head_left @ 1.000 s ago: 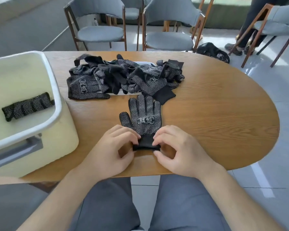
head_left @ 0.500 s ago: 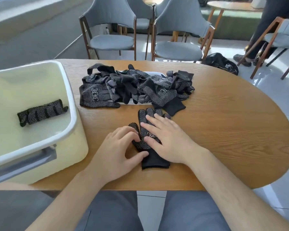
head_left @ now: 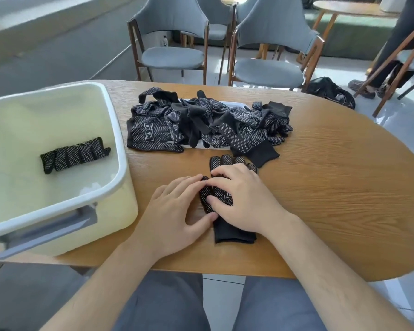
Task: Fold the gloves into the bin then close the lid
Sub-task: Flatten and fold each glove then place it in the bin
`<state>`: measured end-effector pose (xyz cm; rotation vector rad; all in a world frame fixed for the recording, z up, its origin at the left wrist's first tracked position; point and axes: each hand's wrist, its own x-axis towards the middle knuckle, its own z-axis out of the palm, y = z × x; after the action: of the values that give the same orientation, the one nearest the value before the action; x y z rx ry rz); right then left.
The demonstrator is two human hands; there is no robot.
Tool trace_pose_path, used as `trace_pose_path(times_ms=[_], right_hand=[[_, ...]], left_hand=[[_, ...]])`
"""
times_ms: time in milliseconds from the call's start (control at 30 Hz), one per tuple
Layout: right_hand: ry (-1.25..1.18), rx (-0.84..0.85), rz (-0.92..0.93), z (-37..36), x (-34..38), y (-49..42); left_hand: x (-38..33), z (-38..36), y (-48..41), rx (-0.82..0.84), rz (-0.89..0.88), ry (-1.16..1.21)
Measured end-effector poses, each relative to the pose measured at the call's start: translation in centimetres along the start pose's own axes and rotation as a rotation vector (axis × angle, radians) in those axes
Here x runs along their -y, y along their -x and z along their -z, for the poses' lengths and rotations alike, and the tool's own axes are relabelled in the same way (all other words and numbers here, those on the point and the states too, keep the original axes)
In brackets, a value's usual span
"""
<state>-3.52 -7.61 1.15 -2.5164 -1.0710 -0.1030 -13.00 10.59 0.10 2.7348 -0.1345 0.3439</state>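
A black dotted glove (head_left: 233, 231) lies flat on the wooden table (head_left: 332, 187), cuff toward me. My right hand (head_left: 244, 197) presses flat on its palm, covering most of it. My left hand (head_left: 175, 211) rests beside it, fingers touching the glove's thumb and left edge. Behind it sits a pile of several loose black gloves (head_left: 208, 125). The pale open bin (head_left: 115, 139) stands at the left with one folded glove bundle (head_left: 74, 155) inside. A white flat piece (head_left: 234, 105), possibly the lid, shows under the pile.
Grey chairs (head_left: 172, 56) stand beyond the table's far edge. A black bag (head_left: 330, 91) lies on the floor at the right, near a person's legs and shoes (head_left: 363, 88). Bare wood stretches to the right of my hands.
Both hands left the glove's cuff. My right hand moved up onto the glove's palm and pressed flat; my left hand shifted to the glove's thumb side. My head came closer.
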Motion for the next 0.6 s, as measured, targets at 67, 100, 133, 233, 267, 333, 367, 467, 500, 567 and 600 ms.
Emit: trace_pose_path(times_ms=[67, 100, 133, 233, 267, 333, 367, 467, 500, 567, 600], right_hand=[[-0.036, -0.006, -0.005, 0.0, -0.1, 0.0], [-0.071, -0.033, -0.01, 0.1, -0.2, -0.1], [-0.112, -0.091, -0.021, 0.2, -0.2, -0.3], [-0.131, -0.255, -0.119, 0.6, -0.8, -1.9], [-0.102, -0.251, -0.16, 0.7, -1.1, -2.7], [-0.05, -0.188, -0.219, 0.7, -1.8, -4.0], [-0.043, -0.164, -0.234, 0.6, -2.0, -4.5], [-0.078, -0.183, -0.226, 0.0, -2.4, -4.9], [-0.084, -0.213, -0.21, -0.2, -2.5, -4.8], [-0.073, -0.283, -0.174, -0.5, -2.5, -4.8], [-0.07, -0.308, -0.163, -0.6, -2.5, -4.8]], left_hand=[[-0.1, -0.1, 0.0, 0.009, -0.004, -0.043], [-0.1, -0.2, 0.0, 0.007, 0.0, -0.049], [-0.2, -0.2, -0.1, 0.001, 0.01, -0.043], [-0.7, 0.0, -1.8, -0.035, 0.069, 0.015], [-0.8, 0.0, -2.7, -0.039, 0.073, 0.013], [-1.1, 0.0, -4.4, -0.019, 0.057, -0.019], [-1.2, -0.2, -5.0, -0.003, 0.048, -0.033], [-1.1, -0.9, -5.4, 0.029, 0.044, -0.061], [-1.0, -1.2, -5.2, 0.024, 0.045, -0.068], [-0.9, -1.4, -4.9, 0.003, 0.047, -0.066], [-0.8, -1.4, -4.9, -0.004, 0.047, -0.059]])
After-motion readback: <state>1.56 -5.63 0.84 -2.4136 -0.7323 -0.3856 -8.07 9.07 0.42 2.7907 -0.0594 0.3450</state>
